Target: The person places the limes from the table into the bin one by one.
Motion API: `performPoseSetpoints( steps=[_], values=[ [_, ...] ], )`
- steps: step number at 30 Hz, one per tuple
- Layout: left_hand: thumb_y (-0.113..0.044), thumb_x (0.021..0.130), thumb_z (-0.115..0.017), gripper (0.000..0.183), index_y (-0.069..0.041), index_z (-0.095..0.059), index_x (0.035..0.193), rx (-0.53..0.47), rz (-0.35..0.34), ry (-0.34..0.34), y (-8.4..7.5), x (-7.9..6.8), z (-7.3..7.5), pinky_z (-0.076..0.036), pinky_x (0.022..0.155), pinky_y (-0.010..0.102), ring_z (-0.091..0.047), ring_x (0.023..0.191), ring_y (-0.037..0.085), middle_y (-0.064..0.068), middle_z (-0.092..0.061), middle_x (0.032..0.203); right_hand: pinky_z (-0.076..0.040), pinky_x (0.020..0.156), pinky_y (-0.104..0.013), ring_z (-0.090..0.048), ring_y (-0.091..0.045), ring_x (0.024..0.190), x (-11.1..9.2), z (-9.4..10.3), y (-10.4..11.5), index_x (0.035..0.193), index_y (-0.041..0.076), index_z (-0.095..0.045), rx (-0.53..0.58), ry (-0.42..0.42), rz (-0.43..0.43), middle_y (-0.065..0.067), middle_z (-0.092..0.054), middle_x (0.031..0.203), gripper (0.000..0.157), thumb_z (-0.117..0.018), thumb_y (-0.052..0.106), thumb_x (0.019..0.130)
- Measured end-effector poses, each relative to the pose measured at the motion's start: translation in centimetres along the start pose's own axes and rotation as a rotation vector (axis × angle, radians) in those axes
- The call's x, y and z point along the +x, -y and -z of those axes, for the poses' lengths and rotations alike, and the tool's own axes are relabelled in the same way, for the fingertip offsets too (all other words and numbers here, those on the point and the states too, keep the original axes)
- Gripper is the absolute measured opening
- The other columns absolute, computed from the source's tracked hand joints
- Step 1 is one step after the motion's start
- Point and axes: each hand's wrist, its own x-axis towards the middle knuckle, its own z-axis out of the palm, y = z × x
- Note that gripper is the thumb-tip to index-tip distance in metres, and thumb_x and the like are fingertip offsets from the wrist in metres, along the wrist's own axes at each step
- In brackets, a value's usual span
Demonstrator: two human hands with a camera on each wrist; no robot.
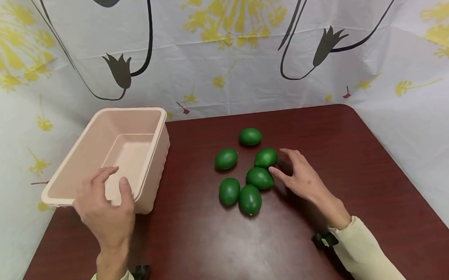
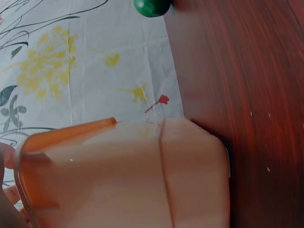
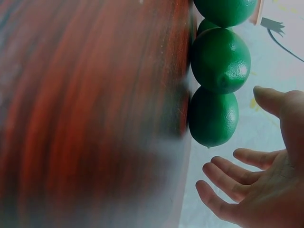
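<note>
Several glossy green limes lie in a loose group at mid-table. My right hand (image 1: 306,176) is at the right side of the group, thumb and fingers spread, with nothing held. Nearest to its fingers is a lime (image 1: 266,158); its thumb tip comes right up to another lime (image 1: 260,178). In the right wrist view the fingers (image 3: 223,183) are apart, close by the end lime (image 3: 213,116). My left hand (image 1: 108,209) hovers over the near end of a pale pink plastic basin (image 1: 157,160), fingers and thumb loosely bent around nothing. No limes show inside the basin.
The dark red-brown wooden table (image 1: 200,251) has a rounded far right corner. Behind it hangs a white cloth (image 1: 244,79) printed with yellow and grey flowers. The basin stands at the table's left side. Two more limes, one far (image 1: 250,137) and one left (image 1: 226,159), lie slightly apart.
</note>
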Motion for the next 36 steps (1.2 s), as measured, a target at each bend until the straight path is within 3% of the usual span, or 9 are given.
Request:
performPoseSetpoints(
  steps=[11, 17, 27, 36],
  values=[
    [-0.036, 0.088, -0.067, 0.04, -0.008, -0.077, 0.115, 0.1, 0.037, -0.033, 1.5, 0.6, 0.6, -0.027, 0.095, 0.056, -0.057, 0.113, 0.047, 0.016, -0.072, 0.124, -0.04, 0.113, -0.062, -0.046, -0.041, 0.143, 0.3, 0.0, -0.2, 0.159, 0.005, -0.033, 0.021, 0.015, -0.009, -0.022, -0.046, 0.154, 0.083, -0.063, 0.053, 0.099],
    [-0.038, 0.087, -0.067, 0.041, -0.007, -0.076, 0.113, 0.133, 0.059, -0.054, 2.3, 0.6, 0.9, -0.028, 0.102, 0.057, -0.054, 0.119, 0.048, 0.017, -0.068, 0.13, -0.039, 0.113, -0.063, -0.045, -0.042, 0.143, 0.4, -0.1, -0.1, 0.16, 0.005, -0.032, 0.037, 0.025, -0.005, -0.023, -0.045, 0.155, 0.083, -0.063, 0.053, 0.099],
    [-0.047, 0.088, -0.064, 0.051, -0.004, -0.074, 0.114, 0.119, 0.061, -0.105, 3.1, 1.3, 1.6, -0.03, 0.111, 0.057, -0.052, 0.13, 0.046, 0.02, -0.063, 0.136, -0.039, 0.114, -0.062, -0.046, -0.042, 0.143, 0.6, -0.3, 0.0, 0.159, 0.004, -0.033, 0.044, 0.026, -0.003, -0.024, -0.045, 0.155, 0.081, -0.064, 0.049, 0.1],
    [-0.037, 0.087, -0.068, 0.052, -0.001, -0.07, 0.125, 0.091, 0.112, -0.065, 5.4, 1.8, 3.0, -0.03, 0.115, 0.056, -0.044, 0.135, 0.05, 0.026, -0.056, 0.145, -0.039, 0.114, -0.063, -0.046, -0.043, 0.143, 0.8, -0.2, 0.0, 0.16, 0.003, -0.033, 0.041, 0.037, 0.002, -0.024, -0.046, 0.155, 0.081, -0.064, 0.049, 0.1]
  ],
)
